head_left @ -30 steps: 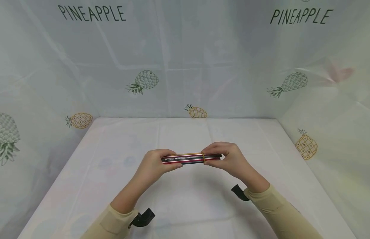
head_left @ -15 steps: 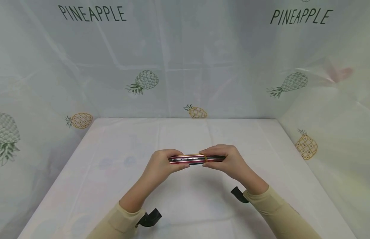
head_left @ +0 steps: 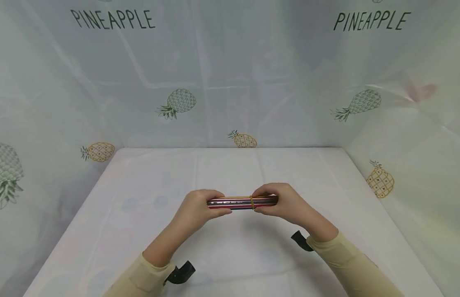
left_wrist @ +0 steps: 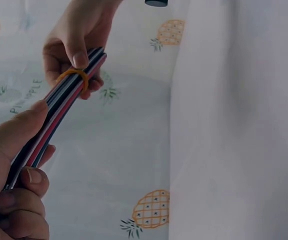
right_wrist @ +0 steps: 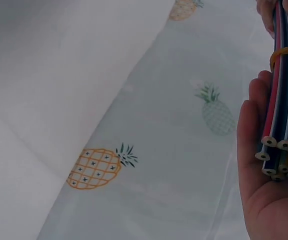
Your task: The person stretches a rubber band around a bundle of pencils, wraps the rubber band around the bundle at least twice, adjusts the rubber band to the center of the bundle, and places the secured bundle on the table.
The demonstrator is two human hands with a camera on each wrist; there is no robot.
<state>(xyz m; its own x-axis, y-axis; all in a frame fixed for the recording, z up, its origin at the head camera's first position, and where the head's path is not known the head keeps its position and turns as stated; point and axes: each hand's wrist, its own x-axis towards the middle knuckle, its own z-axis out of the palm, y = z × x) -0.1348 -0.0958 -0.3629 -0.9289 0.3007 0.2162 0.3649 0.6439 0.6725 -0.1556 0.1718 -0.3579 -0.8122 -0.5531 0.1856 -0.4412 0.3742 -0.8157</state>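
Observation:
A bundle of pencils, striped in dark, white and red, is held level above the table in the head view. My left hand grips its left end, thumb on the near side. At the other end my right hand holds it, fingertips close to an orange rubber band that circles the pencils. In the right wrist view, flat unsharpened pencil ends show over the right palm. The left wrist view has the left fingers curled round the bundle; the left end is partly hidden by them.
A white cloth covers the table beneath the hands. Behind and at both sides stand pale curtains printed with pineapples and lettering. Black straps or mounts stick out by the sleeves.
Both hands and the pencil bundle have moved slightly right, then back left and a little lower in the head view. Both hands keep their hold.

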